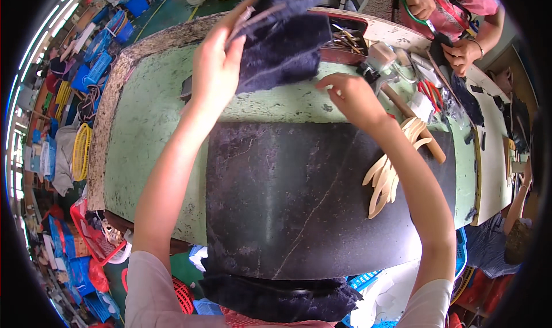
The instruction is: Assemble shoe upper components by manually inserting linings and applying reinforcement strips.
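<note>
Raised over the far side of the table, my left hand (215,69) is closed on dark navy, fuzzy fabric pieces (282,52). They hang to the right of my fingers, and the upper edge is smeared by motion. My right hand (357,101) hovers right of the fabric, apart from it. Its fingers are loosely bent, and nothing shows between them. Beneath my forearms lies a large black board (287,201) on the green tabletop (155,132). A bundle of cream curved strips (382,178) rests on the board under my right forearm.
A wooden-handled tool (434,147) lies beside the strips. Red-handled pliers (430,95) and a tool tray (345,37) sit at the far right. There, another person's hand (418,0) holds green-handled scissors. Dark fabric (276,296) lies at the near edge. Baskets (83,150) stand left.
</note>
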`<action>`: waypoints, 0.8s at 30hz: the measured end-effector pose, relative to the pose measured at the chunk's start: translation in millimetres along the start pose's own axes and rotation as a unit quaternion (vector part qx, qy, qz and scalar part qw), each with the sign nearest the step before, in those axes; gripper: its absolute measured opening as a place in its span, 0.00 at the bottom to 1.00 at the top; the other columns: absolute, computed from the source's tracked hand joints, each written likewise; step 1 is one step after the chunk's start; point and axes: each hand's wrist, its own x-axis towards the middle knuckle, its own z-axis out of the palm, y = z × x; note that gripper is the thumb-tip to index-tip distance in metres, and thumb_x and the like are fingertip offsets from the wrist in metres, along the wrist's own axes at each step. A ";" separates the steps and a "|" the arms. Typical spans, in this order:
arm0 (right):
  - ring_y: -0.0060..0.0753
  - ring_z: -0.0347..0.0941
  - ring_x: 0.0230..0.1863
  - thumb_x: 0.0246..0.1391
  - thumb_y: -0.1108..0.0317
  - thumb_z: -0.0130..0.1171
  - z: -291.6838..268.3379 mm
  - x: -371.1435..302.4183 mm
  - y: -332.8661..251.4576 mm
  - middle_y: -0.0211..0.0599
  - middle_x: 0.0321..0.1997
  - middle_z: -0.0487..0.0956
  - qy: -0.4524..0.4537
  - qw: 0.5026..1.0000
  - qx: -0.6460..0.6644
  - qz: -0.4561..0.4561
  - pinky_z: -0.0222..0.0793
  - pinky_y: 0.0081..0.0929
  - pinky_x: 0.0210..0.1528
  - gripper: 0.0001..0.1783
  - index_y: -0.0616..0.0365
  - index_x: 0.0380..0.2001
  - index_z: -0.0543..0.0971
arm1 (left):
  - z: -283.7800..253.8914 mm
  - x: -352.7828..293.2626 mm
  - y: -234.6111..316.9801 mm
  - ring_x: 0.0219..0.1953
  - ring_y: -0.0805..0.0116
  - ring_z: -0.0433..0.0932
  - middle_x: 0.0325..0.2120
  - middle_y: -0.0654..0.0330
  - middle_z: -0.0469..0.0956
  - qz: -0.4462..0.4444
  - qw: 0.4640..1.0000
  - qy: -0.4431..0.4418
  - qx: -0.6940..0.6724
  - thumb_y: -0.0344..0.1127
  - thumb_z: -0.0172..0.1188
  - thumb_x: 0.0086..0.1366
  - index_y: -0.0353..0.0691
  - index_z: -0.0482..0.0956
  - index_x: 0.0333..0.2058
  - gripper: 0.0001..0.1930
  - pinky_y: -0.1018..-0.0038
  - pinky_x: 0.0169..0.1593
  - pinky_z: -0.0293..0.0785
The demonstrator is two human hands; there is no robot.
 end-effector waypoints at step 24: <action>0.24 0.75 0.19 0.59 0.64 0.50 13.9 146.9 -157.0 0.35 0.23 0.82 -0.393 0.888 0.235 0.048 0.69 0.24 0.20 0.12 0.59 0.29 0.79 | 26.4 -98.5 -14.4 0.62 0.53 0.63 0.53 0.53 0.70 0.097 0.973 -0.158 0.140 0.38 0.63 0.53 0.51 0.79 0.52 0.24 0.53 0.60 0.60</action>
